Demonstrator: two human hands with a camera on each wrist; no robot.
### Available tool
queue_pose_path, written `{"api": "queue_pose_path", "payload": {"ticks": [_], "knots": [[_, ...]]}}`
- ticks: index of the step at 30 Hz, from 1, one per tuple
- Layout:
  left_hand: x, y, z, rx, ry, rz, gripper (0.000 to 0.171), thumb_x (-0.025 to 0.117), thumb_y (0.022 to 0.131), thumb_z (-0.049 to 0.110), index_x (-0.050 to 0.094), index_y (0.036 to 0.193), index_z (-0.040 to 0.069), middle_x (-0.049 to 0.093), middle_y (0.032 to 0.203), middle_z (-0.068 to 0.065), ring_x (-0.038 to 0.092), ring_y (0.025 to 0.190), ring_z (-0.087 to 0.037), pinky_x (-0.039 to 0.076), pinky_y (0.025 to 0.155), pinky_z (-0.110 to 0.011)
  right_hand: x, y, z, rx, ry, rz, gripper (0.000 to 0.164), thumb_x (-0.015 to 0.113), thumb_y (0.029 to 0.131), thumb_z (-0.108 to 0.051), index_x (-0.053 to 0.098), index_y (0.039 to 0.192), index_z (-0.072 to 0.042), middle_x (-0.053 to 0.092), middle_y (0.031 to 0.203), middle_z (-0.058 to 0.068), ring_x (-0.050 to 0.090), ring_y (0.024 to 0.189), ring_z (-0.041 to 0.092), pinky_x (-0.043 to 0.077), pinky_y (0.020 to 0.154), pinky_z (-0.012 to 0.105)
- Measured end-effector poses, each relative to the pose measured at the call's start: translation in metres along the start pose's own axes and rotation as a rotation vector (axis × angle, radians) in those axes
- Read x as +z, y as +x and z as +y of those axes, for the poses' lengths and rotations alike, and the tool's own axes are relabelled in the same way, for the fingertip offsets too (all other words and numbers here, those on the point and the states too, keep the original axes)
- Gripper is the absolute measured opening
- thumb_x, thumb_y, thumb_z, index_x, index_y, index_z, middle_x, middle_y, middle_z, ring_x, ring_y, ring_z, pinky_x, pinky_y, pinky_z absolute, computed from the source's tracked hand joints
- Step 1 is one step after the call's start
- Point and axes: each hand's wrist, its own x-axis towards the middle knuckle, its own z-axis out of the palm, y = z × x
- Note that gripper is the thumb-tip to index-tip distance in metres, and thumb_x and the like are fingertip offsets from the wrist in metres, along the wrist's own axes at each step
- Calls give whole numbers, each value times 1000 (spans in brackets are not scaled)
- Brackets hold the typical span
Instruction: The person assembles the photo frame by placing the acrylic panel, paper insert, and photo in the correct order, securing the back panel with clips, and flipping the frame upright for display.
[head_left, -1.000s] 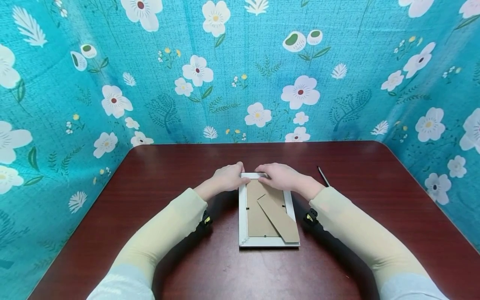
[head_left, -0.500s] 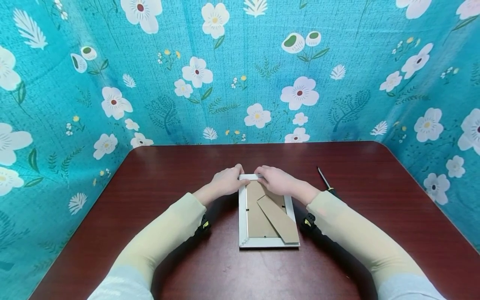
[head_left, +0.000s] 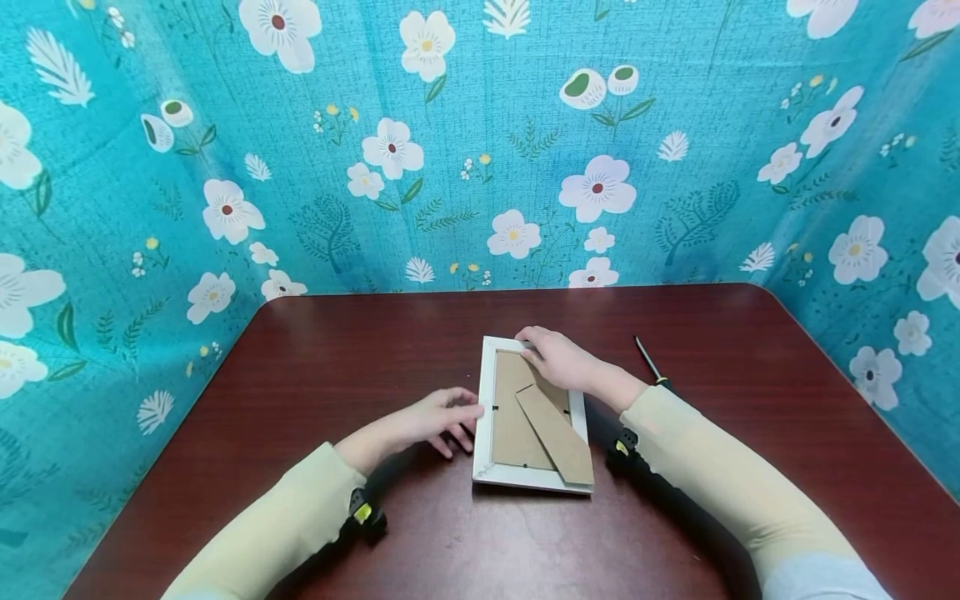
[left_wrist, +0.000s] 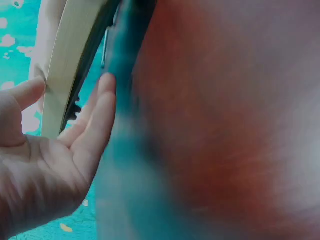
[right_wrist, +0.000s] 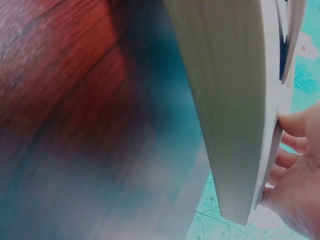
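A white-edged picture frame (head_left: 486, 433) has its brown cardboard back facing up, with a slanted easel stand (head_left: 558, 437) on that back. My right hand (head_left: 558, 357) grips the far edge near its right corner, thumb on the back and fingers over the edge. At the left edge is my left hand (head_left: 442, 417), its thumb at the rim and its other fingers spread loosely. In the left wrist view the thumb meets the frame's side (left_wrist: 70, 65) while the straight fingers (left_wrist: 97, 120) reach along its far side. The right wrist view has the right fingers (right_wrist: 287, 157) at the frame's corner.
A screwdriver (head_left: 648, 360) lies right of the frame, its handle partly behind the right sleeve. The dark red-brown table (head_left: 360, 333) reaches back to a turquoise flowered cloth (head_left: 450, 192).
My left hand has left the frame's far left corner and come down to its left side, fingers loosening. The frame has turned slightly and its far left corner has shifted away. The right hand keeps its hold.
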Motion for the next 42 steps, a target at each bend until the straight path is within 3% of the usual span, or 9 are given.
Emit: {"api": "queue_pose_path", "payload": {"ticks": [3,6,17,28,34,42], "knots": [[6,-14,-5,24,-68,-72,48,53,100,27,40,133,-5,67,96,-12,68,80,-24,54,58,-33,-1,0,2,20,11,5,24,56,99,-9,55,121,1,61,114,15,59,104,27,47,92,42],[10,-20,-8,49,-102,-97,43,56,99,21,42,131,-5,68,97,-12,67,80,-22,55,60,-34,0,0,5,36,23,10,24,55,99,-9,55,121,0,61,114,14,59,104,26,47,91,42],[15,-22,-6,118,-194,-56,33,59,94,4,45,120,-9,67,94,-11,64,80,-18,56,67,-42,5,-1,7,61,57,30,23,54,100,-10,55,121,-1,61,110,12,58,99,24,48,87,42],[16,-23,3,104,-315,-15,43,63,91,9,44,126,-7,68,95,-8,63,77,-16,55,65,-31,7,1,3,92,83,5,24,53,101,-11,54,123,-1,64,110,13,59,94,23,50,86,39],[17,-25,9,117,-404,-59,47,60,90,8,41,130,-9,66,100,-8,65,79,-16,54,64,-29,5,4,3,53,73,23,24,55,100,-12,55,122,-2,64,107,11,57,88,21,50,78,37],[15,-23,18,144,-429,-87,52,59,90,10,37,134,-8,62,112,-13,66,91,-21,55,73,-34,-8,1,-6,6,27,75,46,59,98,-17,46,139,-2,53,134,16,53,120,28,44,97,46]]}}
